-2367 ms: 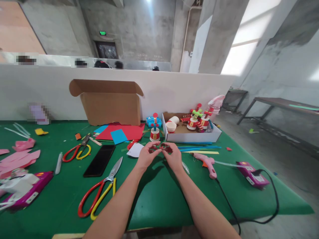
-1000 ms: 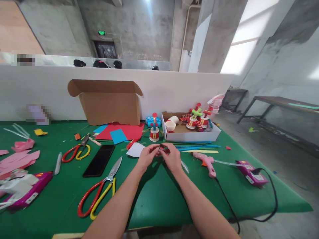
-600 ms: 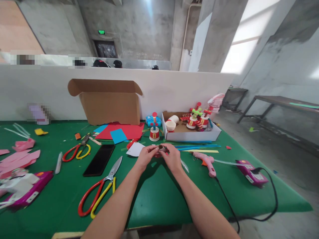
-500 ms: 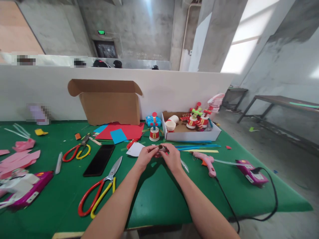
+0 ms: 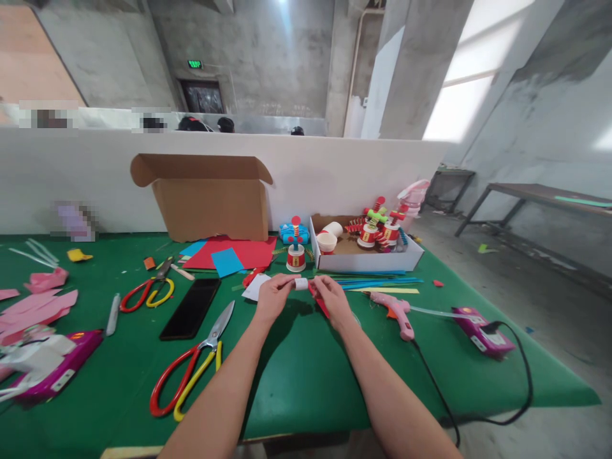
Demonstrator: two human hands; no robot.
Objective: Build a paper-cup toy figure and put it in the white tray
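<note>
Both my hands meet above the green table, a little in front of a small red-and-white cup figure. My left hand pinches a small white roll at its fingertips. My right hand is closed on a red paper strip that runs from the roll down under its fingers. A white paper scrap lies just behind my left hand.
Large red-and-yellow scissors lie left of my arms, beside a black phone and smaller scissors. A pink glue gun with its cord lies to the right. A white box of finished figures and an open cardboard box stand behind.
The hands have drawn slightly apart. A dark little roll held between them is now a white roll in the left fingers, with a red strip pulled out toward the right hand.
</note>
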